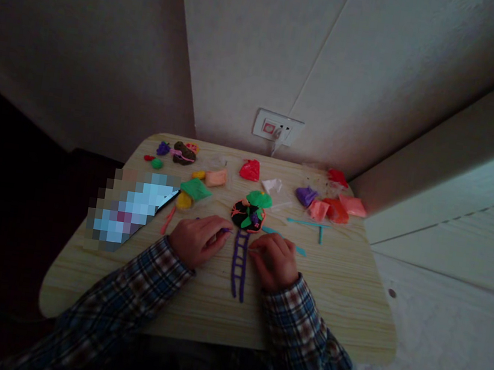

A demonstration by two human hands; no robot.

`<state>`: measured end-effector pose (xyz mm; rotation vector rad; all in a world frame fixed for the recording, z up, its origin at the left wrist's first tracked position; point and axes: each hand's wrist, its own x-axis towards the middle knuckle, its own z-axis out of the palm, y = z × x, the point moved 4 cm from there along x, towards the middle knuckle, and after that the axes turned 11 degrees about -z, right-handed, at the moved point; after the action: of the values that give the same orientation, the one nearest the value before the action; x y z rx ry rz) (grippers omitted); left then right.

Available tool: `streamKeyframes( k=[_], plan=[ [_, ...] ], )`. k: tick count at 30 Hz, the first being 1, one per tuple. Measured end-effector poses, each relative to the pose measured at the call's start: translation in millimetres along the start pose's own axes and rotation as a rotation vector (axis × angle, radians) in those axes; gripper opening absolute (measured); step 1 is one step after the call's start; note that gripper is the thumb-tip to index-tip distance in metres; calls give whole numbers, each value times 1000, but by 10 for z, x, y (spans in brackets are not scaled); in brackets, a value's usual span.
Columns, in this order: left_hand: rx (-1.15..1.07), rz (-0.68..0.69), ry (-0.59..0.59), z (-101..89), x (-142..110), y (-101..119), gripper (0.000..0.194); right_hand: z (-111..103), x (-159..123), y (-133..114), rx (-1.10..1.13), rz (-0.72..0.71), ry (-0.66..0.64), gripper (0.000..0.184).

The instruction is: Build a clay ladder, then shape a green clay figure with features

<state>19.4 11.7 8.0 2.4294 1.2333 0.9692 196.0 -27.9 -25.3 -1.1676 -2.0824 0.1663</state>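
A purple clay ladder (240, 263) lies flat on the table, its top end against a round black clay piece (239, 215) with green, orange and purple clay on it. To the left of the ladder, my left hand (198, 240) is closed in a pinch on a thin purple clay strip (227, 230), whose tip pokes out past the fingers. On the other side, my right hand (277, 262) has its fingertips pinched together close to the ladder's right rail. Whether those fingertips hold a bit of clay or touch the rail I cannot tell.
Bags of clay lie along the back of the wooden table (325, 316), including a red bag (249, 170) and a purple bag (305, 196). Blue modelling tools (308, 223) lie at right. A blurred-out phone-like screen (134, 209) is at left. A wall socket (278, 126) is behind.
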Motion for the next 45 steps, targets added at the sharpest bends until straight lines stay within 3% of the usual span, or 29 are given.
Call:
streamKeyframes(
  k=[8,22,29,45],
  plan=[
    [6,-8,-14,-15,12,22,16,15,-7,-15,-50,15,-17,7],
    [14,-23,-33,3,0,7,18,-1,7,-121,-251,-102,25,17],
    [37,-27,-39,1,-5,4,19,-28,13,-165,-237,-142,88,17],
    [18,-11,-12,-9,11,18,16,-84,-33,-204,-209,-141,60,18]
  ],
)
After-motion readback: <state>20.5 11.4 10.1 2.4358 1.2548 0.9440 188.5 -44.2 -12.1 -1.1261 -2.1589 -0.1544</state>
